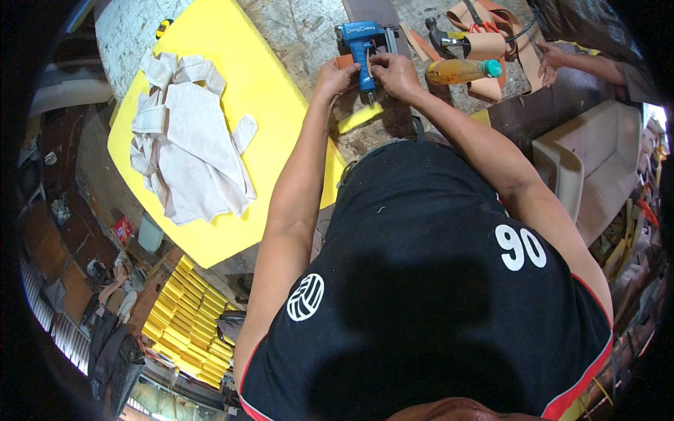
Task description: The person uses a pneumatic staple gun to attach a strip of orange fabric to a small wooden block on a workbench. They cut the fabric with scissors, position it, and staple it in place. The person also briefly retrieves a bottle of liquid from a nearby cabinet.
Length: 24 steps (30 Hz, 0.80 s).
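Blue staple gun (363,43) stands on the table (302,28), between your two hands. Your left hand (335,76) pinches a small brown piece (344,62) against its side; your right hand (394,73) closes its grip on the gun's body. Just below lies a yellow foam scrap (360,117). An orange bottle (462,70) rests near your right wrist. White cloth (189,133) covers the yellow foam sheet (260,91) to your left.

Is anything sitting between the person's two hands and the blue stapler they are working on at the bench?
Nothing visible does. The left hand and the right hand are both already on the blue stapler, one at each side. The plastic bottle lies off to the right and the small yellow foam strip lies below, neither in the way.
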Tool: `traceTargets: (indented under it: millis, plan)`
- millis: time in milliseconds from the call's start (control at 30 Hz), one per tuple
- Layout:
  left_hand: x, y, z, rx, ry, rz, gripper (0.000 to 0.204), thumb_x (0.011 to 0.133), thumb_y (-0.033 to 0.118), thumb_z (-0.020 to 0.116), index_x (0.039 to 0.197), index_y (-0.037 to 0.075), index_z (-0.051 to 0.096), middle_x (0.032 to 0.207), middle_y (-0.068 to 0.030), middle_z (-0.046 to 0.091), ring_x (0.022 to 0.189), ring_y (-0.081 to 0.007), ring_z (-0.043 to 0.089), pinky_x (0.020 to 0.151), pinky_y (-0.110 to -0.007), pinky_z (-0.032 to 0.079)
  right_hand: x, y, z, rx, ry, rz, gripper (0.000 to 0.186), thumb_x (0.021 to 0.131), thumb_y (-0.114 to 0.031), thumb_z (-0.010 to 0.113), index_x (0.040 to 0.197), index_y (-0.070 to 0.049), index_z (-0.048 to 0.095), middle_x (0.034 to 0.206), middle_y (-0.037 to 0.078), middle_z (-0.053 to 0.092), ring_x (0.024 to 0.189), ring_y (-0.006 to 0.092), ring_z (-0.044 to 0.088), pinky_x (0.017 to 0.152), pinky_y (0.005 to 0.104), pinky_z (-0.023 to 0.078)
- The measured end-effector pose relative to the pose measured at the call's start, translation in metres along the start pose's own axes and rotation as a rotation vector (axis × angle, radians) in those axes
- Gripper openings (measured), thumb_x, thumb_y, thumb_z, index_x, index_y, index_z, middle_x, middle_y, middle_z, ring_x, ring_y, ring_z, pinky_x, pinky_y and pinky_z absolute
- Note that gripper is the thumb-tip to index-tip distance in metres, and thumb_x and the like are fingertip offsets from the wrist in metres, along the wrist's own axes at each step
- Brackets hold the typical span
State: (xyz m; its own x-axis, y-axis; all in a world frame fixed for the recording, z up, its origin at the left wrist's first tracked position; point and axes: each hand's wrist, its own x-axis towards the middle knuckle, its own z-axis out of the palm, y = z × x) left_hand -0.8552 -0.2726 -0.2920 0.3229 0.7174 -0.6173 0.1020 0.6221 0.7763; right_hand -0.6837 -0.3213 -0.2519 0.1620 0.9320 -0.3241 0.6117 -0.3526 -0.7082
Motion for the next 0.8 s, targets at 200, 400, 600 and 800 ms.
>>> traceTargets:
  millis: [200,400,600,800]
  plan:
    - [0.001,-0.005,0.0,-0.144,-0.005,-0.071,0.019,0.087,0.01,0.067,0.104,0.002,0.065,0.09,-0.0052,0.069,0.077,-0.016,0.066,0.067,-0.03,0.054,-0.001,-0.005,0.0,0.004,-0.001,-0.028,0.028,0.085,-0.021,0.065,0.109,-0.007,0.071,0.099,0.013,0.072,0.089,0.0248,0.07,0.081,0.0348,0.053]
    - [-0.012,-0.002,0.015,0.192,0.335,0.303,0.029,0.082,0.016,0.07,0.105,-0.001,0.063,0.093,-0.0129,0.068,0.082,-0.0262,0.066,0.077,-0.038,0.052,-0.006,-0.016,-0.006,-0.056,-0.022,0.002,0.029,0.086,-0.024,0.062,0.11,-0.012,0.072,0.097,0.014,0.072,0.088,0.0268,0.07,0.08,0.0363,0.053]
    - [-0.038,0.01,0.026,0.654,0.541,0.59,0.028,0.073,0.019,0.076,0.088,-0.002,0.067,0.093,-0.0217,0.066,0.084,-0.0368,0.065,0.077,-0.043,0.051,-0.011,-0.023,-0.01,-0.041,-0.029,-0.019,0.03,0.087,-0.023,0.059,0.112,-0.011,0.071,0.101,0.017,0.07,0.092,0.0298,0.069,0.081,0.0381,0.053]
    - [-0.043,0.008,0.05,0.611,0.472,0.322,0.023,0.074,0.023,0.073,0.079,0.001,0.071,0.074,-0.0153,0.068,0.073,-0.0339,0.067,0.069,-0.043,0.052,-0.007,-0.008,-0.014,-0.129,-0.103,-0.14,0.035,0.084,-0.017,0.057,0.117,-0.007,0.067,0.102,0.02,0.068,0.096,0.0353,0.066,0.084,0.0416,0.051]
